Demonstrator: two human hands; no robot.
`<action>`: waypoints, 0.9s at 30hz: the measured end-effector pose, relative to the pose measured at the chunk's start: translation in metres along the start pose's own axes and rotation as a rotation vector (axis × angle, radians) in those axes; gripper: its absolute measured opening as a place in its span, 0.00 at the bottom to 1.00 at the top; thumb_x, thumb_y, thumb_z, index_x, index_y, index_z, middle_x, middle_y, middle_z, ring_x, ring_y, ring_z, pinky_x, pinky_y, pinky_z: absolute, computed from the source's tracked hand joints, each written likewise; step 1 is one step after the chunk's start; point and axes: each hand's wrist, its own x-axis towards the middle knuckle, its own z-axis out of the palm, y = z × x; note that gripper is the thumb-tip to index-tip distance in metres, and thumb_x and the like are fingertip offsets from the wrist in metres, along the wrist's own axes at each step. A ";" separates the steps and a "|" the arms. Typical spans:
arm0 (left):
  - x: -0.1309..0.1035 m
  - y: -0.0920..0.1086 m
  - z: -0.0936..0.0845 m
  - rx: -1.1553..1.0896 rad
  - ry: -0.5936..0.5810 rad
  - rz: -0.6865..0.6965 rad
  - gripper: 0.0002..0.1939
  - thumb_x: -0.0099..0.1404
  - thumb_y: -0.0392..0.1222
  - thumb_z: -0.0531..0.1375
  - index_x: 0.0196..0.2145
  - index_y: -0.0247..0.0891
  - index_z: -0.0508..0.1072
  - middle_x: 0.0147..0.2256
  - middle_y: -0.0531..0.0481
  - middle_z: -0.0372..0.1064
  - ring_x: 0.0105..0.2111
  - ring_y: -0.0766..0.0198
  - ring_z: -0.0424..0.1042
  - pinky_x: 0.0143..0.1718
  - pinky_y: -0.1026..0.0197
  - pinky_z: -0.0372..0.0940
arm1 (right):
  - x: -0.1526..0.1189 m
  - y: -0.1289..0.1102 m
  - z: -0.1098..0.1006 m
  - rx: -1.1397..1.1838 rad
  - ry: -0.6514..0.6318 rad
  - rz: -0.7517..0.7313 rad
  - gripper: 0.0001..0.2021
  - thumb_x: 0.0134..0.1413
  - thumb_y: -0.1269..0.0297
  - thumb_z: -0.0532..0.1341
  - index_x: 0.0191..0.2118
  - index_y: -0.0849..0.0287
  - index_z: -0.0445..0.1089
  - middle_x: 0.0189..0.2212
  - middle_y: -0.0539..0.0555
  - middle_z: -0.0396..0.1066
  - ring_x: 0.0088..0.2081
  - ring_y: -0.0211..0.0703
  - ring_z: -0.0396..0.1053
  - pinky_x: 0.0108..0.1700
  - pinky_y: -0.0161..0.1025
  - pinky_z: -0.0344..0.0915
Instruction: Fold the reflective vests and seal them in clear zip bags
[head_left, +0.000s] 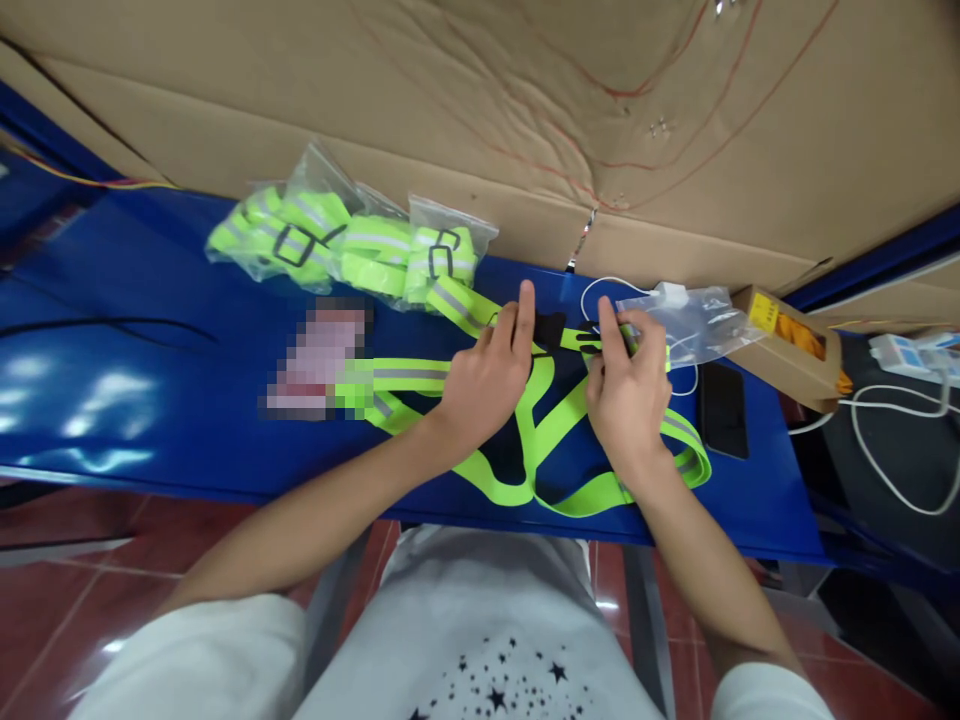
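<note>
A neon-green harness of reflective straps [540, 440] with grey stripes lies spread over the blue table. My left hand [491, 375] is closed at its upper strap, the index finger pointing forward, by a black buckle piece [551, 333]. My right hand [630, 390] pinches the other strap end at a black pronged buckle piece [589, 341], its index finger raised. A short stretch of green webbing shows between the two black pieces. My fingers hide part of both. Loops of strap run left under my left wrist and curl right past my right wrist.
Clear bags of folded green straps [375, 250] stand along the cardboard wall [487, 120]. An empty plastic bag [705, 325], a phone [724, 410], a small cardboard box [795, 350] and white cables lie right. A blurred-out pinkish item [315, 360] lies left. The blue table's [150, 380] front edge is near my body.
</note>
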 end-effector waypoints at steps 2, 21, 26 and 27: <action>-0.001 0.003 0.000 -0.021 -0.002 0.031 0.36 0.74 0.28 0.42 0.78 0.30 0.44 0.63 0.32 0.69 0.51 0.54 0.79 0.36 0.64 0.77 | -0.001 -0.003 0.001 0.005 -0.049 -0.005 0.29 0.69 0.74 0.48 0.72 0.55 0.63 0.61 0.67 0.66 0.60 0.58 0.70 0.44 0.45 0.81; -0.004 0.013 0.003 -0.047 -0.041 0.065 0.36 0.74 0.28 0.40 0.78 0.30 0.45 0.66 0.28 0.64 0.53 0.51 0.79 0.35 0.61 0.78 | -0.009 -0.017 0.009 -0.044 -0.031 -0.061 0.32 0.68 0.76 0.48 0.75 0.58 0.56 0.63 0.70 0.66 0.60 0.61 0.70 0.45 0.48 0.81; 0.008 -0.003 -0.020 -0.195 0.015 0.033 0.38 0.72 0.32 0.50 0.77 0.31 0.45 0.65 0.31 0.64 0.56 0.48 0.75 0.50 0.54 0.76 | 0.008 -0.001 -0.012 0.361 -0.139 -0.199 0.38 0.68 0.61 0.60 0.78 0.56 0.46 0.72 0.68 0.55 0.73 0.61 0.57 0.66 0.60 0.71; 0.012 -0.006 -0.031 -0.230 0.053 0.024 0.39 0.71 0.32 0.52 0.77 0.32 0.46 0.64 0.31 0.64 0.58 0.45 0.73 0.55 0.49 0.73 | 0.017 0.006 -0.020 0.469 -0.164 -0.221 0.42 0.66 0.56 0.64 0.78 0.57 0.45 0.73 0.67 0.52 0.74 0.60 0.55 0.70 0.62 0.65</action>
